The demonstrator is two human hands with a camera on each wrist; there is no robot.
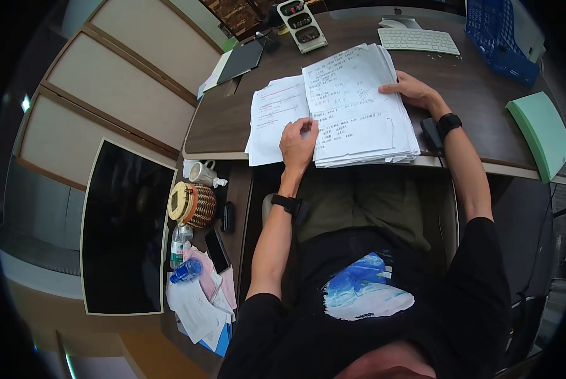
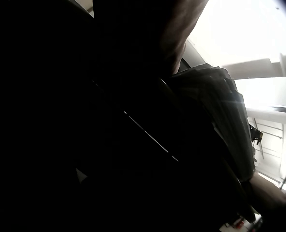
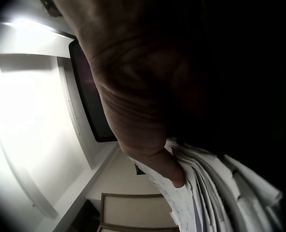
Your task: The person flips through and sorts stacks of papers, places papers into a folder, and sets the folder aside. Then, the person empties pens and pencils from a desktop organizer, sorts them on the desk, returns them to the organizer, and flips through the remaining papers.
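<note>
A thick stack of handwritten paper (image 1: pixel 349 126) lies at the desk's front edge, partly over a second pile of sheets (image 1: pixel 270 120) with red marks on its left. The left hand (image 1: pixel 297 144) has its fingers bent at the stack's left edge and pinches the paper there. At the upper right side, the right hand (image 1: pixel 412 90) grips the stack's edge, thumb on the top page. In the right wrist view that thumb of the right hand (image 3: pixel 138 106) presses on the layered sheets (image 3: pixel 206 193). The left wrist view is mostly dark, with the paper stack (image 2: pixel 225 101) dimly visible.
Behind the stack are a white keyboard (image 1: pixel 418 41), a three-slot holder (image 1: pixel 303 28) and a blue basket (image 1: pixel 500 47). A green box (image 1: pixel 540 136) stands at the right edge. On the left side surface are a mug (image 1: pixel 202 172), a woven jar (image 1: pixel 197 205), bottles, a phone (image 1: pixel 218 251) and loose papers.
</note>
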